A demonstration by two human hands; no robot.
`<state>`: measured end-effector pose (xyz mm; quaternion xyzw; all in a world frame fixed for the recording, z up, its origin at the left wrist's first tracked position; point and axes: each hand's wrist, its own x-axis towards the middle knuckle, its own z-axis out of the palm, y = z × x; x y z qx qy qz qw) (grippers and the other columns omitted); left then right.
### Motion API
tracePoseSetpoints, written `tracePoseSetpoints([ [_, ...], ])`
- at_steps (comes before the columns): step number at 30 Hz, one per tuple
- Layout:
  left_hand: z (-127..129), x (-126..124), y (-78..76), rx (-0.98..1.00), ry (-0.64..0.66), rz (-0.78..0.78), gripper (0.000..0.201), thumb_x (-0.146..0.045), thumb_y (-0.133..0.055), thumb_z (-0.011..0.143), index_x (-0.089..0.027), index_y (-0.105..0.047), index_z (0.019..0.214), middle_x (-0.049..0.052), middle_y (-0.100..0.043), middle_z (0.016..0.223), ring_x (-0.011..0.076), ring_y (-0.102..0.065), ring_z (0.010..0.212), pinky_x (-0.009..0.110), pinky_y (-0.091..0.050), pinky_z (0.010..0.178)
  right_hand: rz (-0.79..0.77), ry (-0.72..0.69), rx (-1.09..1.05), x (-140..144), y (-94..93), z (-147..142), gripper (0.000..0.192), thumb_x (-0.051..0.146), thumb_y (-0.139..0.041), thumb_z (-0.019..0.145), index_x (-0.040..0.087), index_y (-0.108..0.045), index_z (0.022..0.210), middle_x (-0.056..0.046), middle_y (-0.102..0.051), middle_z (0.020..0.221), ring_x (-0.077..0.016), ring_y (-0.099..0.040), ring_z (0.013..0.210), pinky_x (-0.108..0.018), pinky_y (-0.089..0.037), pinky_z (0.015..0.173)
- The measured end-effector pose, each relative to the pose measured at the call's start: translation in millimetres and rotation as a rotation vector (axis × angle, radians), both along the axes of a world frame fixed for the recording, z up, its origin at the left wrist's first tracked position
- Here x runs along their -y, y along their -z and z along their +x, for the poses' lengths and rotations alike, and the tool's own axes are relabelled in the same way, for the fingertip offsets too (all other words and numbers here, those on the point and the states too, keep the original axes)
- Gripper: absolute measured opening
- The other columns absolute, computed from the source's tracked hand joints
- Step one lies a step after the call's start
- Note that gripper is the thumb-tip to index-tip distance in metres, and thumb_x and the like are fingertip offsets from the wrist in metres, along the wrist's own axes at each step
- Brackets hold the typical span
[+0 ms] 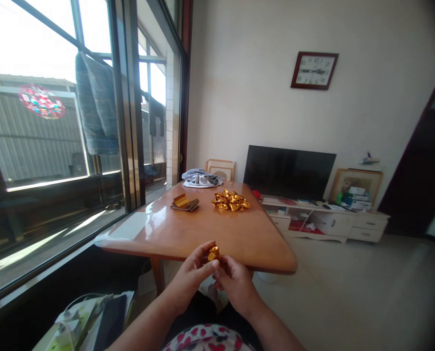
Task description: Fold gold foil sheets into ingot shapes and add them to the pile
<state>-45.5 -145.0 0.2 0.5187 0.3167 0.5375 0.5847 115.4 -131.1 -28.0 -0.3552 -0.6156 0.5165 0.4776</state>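
Nearest my view, I find the left hand (pixel 192 274) and right hand (pixel 235 282) both pinched closed on one small gold foil piece (pixel 213 253), held above the lap just short of the table (pixel 188 234) edge. I judge it light, thin and easily crushed, best held by its folded edges. Farther off lie a gold sheet stack (pixel 184 202) and a heap of folded gold pieces (pixel 231 200).

The gold foil piece (pixel 213 253) is mostly hidden between the fingers of the left hand (pixel 191 275) and right hand (pixel 235 282), so its shape cannot be told. Both forearms are cut off by the bottom edge. The clock (pixel 314 70) numerals are too blurred to read.
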Motion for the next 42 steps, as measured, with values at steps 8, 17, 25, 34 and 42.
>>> tracePoseSetpoints([
  [8,-2.7,-10.9,13.6,-0.297,-0.168,0.252,0.075,-0.039,-0.078,0.083,-0.02,-0.043,0.147,0.012,-0.064,0.129,0.0264,-0.062,0.114,0.041,-0.047,0.101,-0.078,0.04,-0.103,1.5,-2.7,2.3,0.053,0.058,-0.072,0.083,0.018,-0.069,0.118,-0.006,-0.071,0.09,-0.0179,-0.062,0.074,-0.03,-0.049,0.068],
  [17,-4.7,-4.0,16.8,-0.649,-0.237,0.506,0.078,-0.039,-0.076,0.083,-0.027,-0.04,0.151,0.013,-0.056,0.145,0.0294,-0.059,0.122,0.043,-0.05,0.098,-0.102,0.188,-0.132,3.7,-18.0,9.4,0.046,0.063,-0.068,0.083,0.017,-0.066,0.083,-0.001,-0.061,0.069,-0.0132,-0.051,0.061,-0.024,-0.039,0.056],
  [25,-3.9,-6.1,26.2,-0.756,-0.226,0.615,0.09,-0.028,-0.081,0.076,-0.03,-0.038,0.154,0.012,-0.053,0.15,0.0332,-0.053,0.135,0.05,-0.045,0.112,-0.099,0.238,-0.12,-1.2,-15.2,11.3,0.034,0.05,-0.073,0.08,0.018,-0.06,0.074,0.003,-0.057,0.06,-0.0122,-0.046,0.054,-0.024,-0.035,0.052],
  [34,-2.5,-10.1,29.7,-0.775,-0.239,0.688,0.078,-0.014,-0.066,0.083,-0.03,-0.036,0.153,0.01,-0.054,0.149,0.0284,-0.053,0.135,0.048,-0.043,0.114,-0.102,0.243,-0.101,3.6,-23.1,10.9,0.036,0.051,-0.074,0.079,0.019,-0.059,0.073,0.004,-0.056,0.058,-0.0122,-0.046,0.053,-0.025,-0.035,0.051],
  [42,-2.5,-10.1,25.6,-0.773,-0.261,0.695,0.071,-0.015,-0.066,0.083,-0.029,-0.043,0.149,0.01,-0.059,0.144,0.0285,-0.057,0.131,0.047,-0.045,0.112,-0.095,0.237,-0.096,5.1,-27.3,10.3,0.035,0.051,-0.073,0.081,0.018,-0.059,0.074,0.003,-0.056,0.059,-0.0118,-0.047,0.053,-0.024,-0.035,0.049],
])
